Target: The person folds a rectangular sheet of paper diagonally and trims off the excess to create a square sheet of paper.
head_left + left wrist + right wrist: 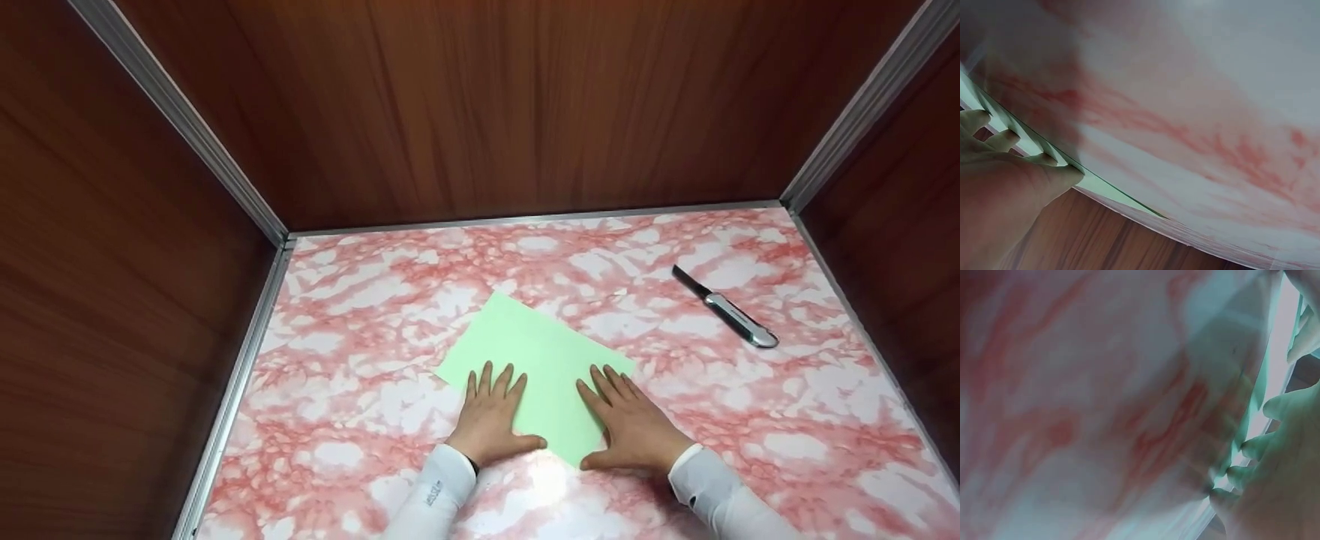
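A light green sheet of paper (536, 352) lies flat and turned at an angle on the table, one corner pointing toward the person. My left hand (491, 416) rests on its left part with the fingers spread and straight. On the right part, my right hand (634, 427) lies with fingers extended, its thumb by the near corner. In the left wrist view, the left fingertips (1075, 175) touch the green paper (1109, 188). The right wrist view shows the right hand (1275, 478) with its fingertips down at the paper's edge.
A utility knife (739, 319) with a dark blade and silver-black handle lies to the right, beyond the paper. The table (360, 390) has a red and white marbled surface. Brown wood-grain panels (510, 105) with metal edging (247, 322) enclose it at the back and both sides.
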Motion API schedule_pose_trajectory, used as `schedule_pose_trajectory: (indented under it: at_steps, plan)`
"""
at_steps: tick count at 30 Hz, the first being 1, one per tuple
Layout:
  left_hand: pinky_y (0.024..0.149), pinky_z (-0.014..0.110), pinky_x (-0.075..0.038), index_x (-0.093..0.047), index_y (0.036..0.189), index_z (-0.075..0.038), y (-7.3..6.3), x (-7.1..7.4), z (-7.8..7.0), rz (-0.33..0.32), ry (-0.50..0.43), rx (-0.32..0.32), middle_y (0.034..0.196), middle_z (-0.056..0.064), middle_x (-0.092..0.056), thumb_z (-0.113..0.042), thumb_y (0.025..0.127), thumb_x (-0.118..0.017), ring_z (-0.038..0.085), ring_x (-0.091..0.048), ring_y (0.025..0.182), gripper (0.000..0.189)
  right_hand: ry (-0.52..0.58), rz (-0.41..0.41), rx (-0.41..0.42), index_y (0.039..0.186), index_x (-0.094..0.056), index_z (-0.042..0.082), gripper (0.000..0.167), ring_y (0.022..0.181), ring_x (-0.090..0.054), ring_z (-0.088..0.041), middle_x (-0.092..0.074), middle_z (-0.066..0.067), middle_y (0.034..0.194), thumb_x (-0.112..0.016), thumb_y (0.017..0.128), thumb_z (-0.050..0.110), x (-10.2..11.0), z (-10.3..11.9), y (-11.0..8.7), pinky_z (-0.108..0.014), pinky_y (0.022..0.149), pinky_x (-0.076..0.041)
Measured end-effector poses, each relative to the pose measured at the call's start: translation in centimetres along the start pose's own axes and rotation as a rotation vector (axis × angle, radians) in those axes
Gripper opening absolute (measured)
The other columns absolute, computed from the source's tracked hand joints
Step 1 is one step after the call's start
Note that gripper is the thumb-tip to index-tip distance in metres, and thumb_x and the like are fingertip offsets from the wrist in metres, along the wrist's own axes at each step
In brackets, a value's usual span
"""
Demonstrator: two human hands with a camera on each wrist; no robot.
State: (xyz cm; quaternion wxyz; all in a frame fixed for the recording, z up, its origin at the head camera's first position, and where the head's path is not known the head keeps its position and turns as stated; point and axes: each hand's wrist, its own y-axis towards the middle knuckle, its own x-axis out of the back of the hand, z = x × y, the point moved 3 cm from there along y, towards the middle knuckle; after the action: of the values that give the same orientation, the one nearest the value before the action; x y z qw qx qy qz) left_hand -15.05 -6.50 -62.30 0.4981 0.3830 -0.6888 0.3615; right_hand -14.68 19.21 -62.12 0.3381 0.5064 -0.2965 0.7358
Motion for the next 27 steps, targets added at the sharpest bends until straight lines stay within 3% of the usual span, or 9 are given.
schedule_pose_trajectory:
  at_steps: [4,9,15,27]
  plan:
    - [0.121,0.063,-0.011,-0.030,0.162,-0.011,-0.2,0.2,-0.6,0.016,0.009,0.026,0.168,0.014,-0.022,-0.080,0.084,-0.060,0.041,-0.010,0.155,0.108,0.018,0.007,0.006,0.163,-0.025,0.008,0.127,0.154,-0.010,-0.043,-0.014,-0.023,0.168,-0.070,0.071,0.083,-0.2,-0.1,0.0,-0.057,0.121,-0.016]
    - [0.122,0.057,-0.015,-0.029,0.163,-0.013,-0.6,-0.3,-2.0,0.030,0.040,0.011,0.168,0.014,-0.022,-0.077,0.089,-0.056,0.036,-0.014,0.155,0.102,0.003,-0.019,0.026,0.161,-0.030,0.006,0.125,0.153,-0.014,-0.045,-0.018,-0.025,0.166,-0.070,0.071,0.082,-0.2,0.0,0.1,-0.058,0.120,-0.019]
    - [0.120,0.064,-0.009,-0.022,0.165,-0.018,-0.6,-1.1,-3.2,0.041,0.063,0.028,0.171,0.013,-0.011,-0.089,0.082,-0.049,0.041,-0.006,0.155,0.113,-0.010,-0.016,0.021,0.162,-0.029,0.009,0.123,0.153,-0.011,-0.046,-0.016,-0.025,0.167,-0.068,0.073,0.084,-0.1,0.1,0.1,-0.060,0.120,-0.018]
    - [0.119,0.067,-0.005,-0.018,0.166,-0.022,-0.3,-1.6,-3.4,0.063,0.083,0.033,0.171,0.012,-0.006,-0.094,0.077,-0.045,0.043,0.000,0.155,0.118,-0.010,0.002,0.011,0.163,-0.028,0.010,0.122,0.154,-0.009,-0.045,-0.013,-0.025,0.167,-0.067,0.073,0.084,-0.2,0.1,0.2,-0.060,0.121,-0.015]
